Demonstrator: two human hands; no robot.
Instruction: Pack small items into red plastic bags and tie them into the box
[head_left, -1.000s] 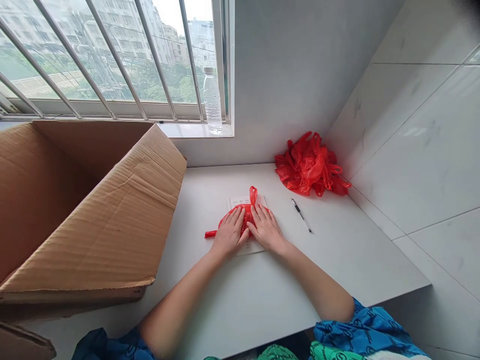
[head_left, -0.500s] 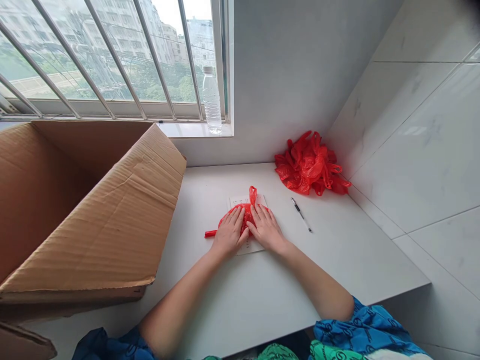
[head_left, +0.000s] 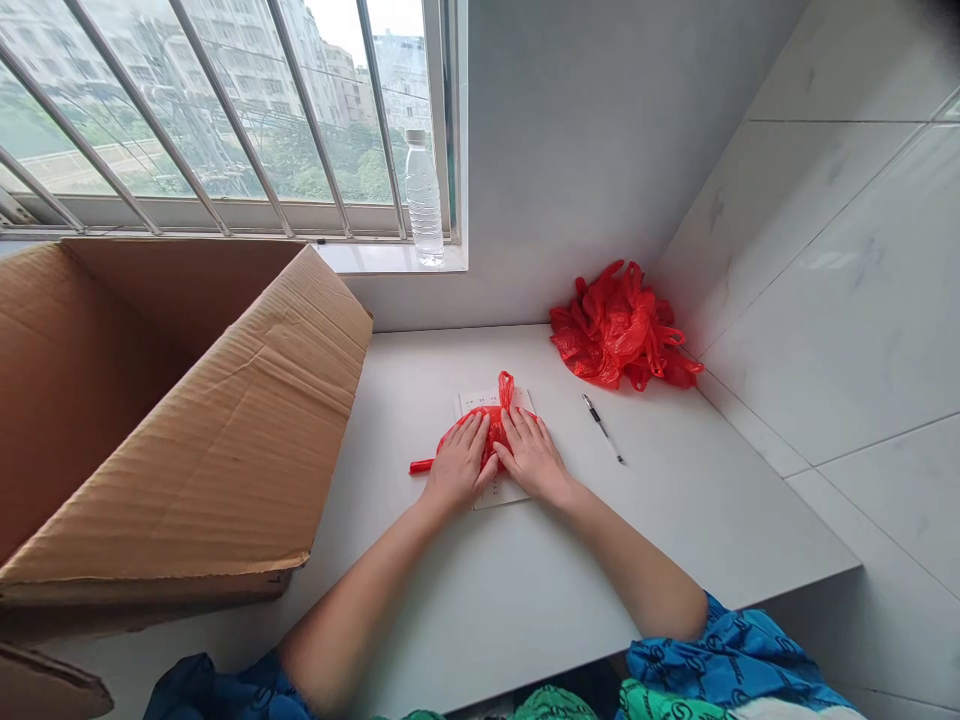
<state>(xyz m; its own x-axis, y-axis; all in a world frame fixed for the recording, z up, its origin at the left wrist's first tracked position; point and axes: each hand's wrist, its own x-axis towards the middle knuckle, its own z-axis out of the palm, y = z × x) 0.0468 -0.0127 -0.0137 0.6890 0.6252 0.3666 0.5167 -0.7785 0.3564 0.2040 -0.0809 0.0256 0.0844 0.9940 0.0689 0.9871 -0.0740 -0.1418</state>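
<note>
The left hand (head_left: pixel 459 465) is laid flat on a red plastic bag (head_left: pixel 489 428), unclenched, with its fingers spread; the right hand (head_left: pixel 534 458) is pressed flat on the same bag in the same open manner, just beside the left. Nothing is seen gripped by either hand. The bag is bunched between the 2 hands, and a narrow twist of it is seen standing up beyond them; it rests on a small printed sheet (head_left: pixel 480 402), which lies on the white counter (head_left: pixel 675 510). A short red stub (head_left: pixel 421 467) is seen poking out to the left of the bag; whether it is part of the bag cannot be told. A black-and-silver pen (head_left: pixel 601 428) is placed to the right, well clear of the right hand. Farther off, a heap of red bags (head_left: pixel 619 330) is piled in the corner against the tiled wall (head_left: pixel 847 280); a large cardboard box (head_left: pixel 172 420) stands to the left; a water bottle (head_left: pixel 424 200) is stood on the window sill (head_left: pixel 390 260).
</note>
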